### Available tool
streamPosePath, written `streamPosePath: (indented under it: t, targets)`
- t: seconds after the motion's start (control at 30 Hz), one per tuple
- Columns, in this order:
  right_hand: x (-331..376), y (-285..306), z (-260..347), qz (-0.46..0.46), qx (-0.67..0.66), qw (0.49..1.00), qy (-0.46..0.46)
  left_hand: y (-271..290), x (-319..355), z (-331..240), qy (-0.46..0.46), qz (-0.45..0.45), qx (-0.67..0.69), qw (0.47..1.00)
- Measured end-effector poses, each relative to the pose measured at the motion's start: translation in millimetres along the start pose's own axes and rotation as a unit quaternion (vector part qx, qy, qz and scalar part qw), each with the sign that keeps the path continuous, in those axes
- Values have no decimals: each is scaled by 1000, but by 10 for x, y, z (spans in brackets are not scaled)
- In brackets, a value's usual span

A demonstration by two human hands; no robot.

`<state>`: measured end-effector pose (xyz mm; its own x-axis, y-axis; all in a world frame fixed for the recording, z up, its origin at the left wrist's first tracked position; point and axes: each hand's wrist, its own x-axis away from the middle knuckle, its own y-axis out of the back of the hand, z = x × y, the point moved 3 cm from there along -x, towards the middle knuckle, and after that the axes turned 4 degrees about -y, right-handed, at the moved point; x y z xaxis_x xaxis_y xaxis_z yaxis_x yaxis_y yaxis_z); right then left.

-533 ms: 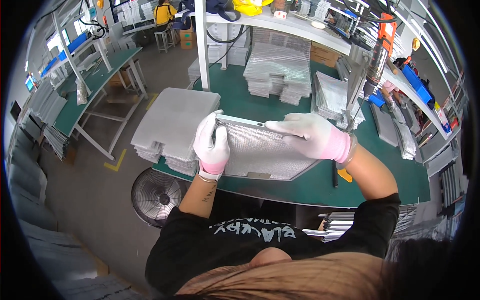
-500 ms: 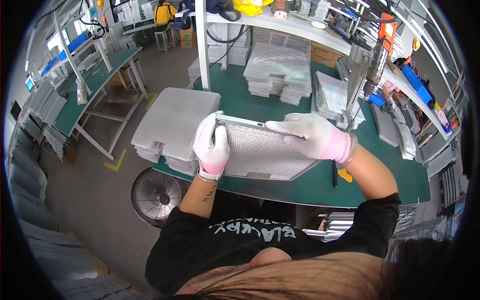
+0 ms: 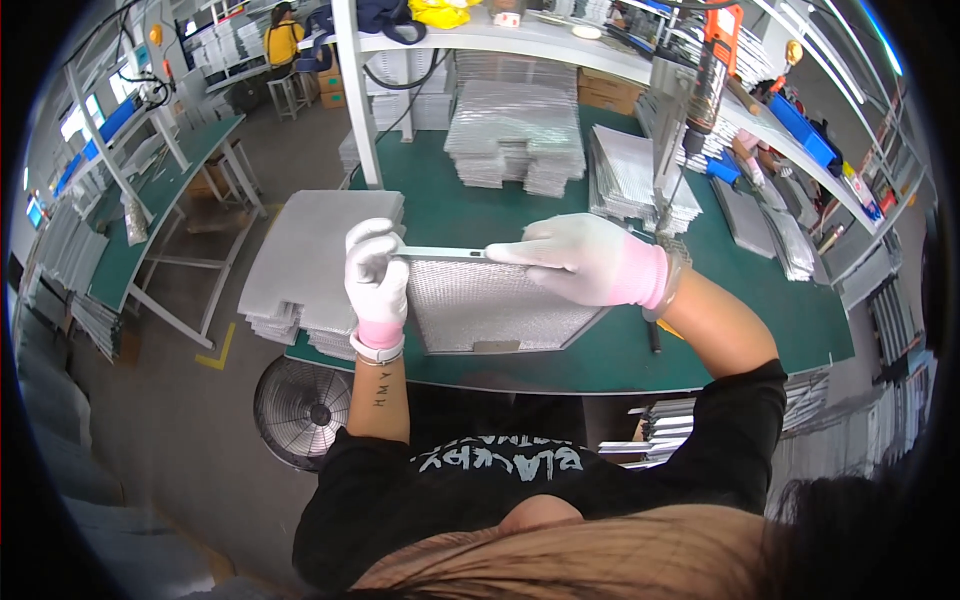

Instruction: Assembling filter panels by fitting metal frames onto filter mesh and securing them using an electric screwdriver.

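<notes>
A silver metal mesh filter panel (image 3: 500,310) stands tilted over the green table (image 3: 750,340), with a pale metal frame strip (image 3: 435,253) along its top edge. My left hand (image 3: 378,275), in a white glove with a pink cuff, is closed at the panel's upper left corner, fingers curled. At the right part of the top edge, my right hand (image 3: 590,262) grips the strip, its index finger lying along it near a small dark slot. Its other fingers are partly hidden. A small tan patch (image 3: 497,347) shows on the panel's lower edge.
Mesh panels are stacked at left (image 3: 325,235), at the back (image 3: 515,130) and at back right (image 3: 625,170). An orange power screwdriver (image 3: 712,75) hangs at right. A black-handled tool (image 3: 655,338) lies near my right wrist. A floor fan (image 3: 305,410) stands below left. Another person (image 3: 283,42) sits far off.
The whole scene has shifted left in the view. My left hand's fingers have lifted and loosened at the corner, while the right hand stays on the top strip.
</notes>
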<state>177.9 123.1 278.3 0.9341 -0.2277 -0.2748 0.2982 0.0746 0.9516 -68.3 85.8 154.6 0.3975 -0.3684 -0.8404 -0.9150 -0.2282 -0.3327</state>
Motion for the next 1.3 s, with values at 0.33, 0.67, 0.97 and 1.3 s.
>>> streamPosePath:
  t: [0.33,0.67,0.97,1.3]
  targets:
    - [1716,-570,-655,-452,10,800,-394,84,-170,241,22,54,-112,992]
    - [3007,-2001,-1555,-40,95,639,-762,-2210,169,-29,-304,686,-201,630]
    - [2791,-323,197,-242,-231,781,-527,-2084,317,149,-237,416,-274,834]
    - [2192,100,692,93,103,874,-467,-2183,470,171,-202,322,-345,858]
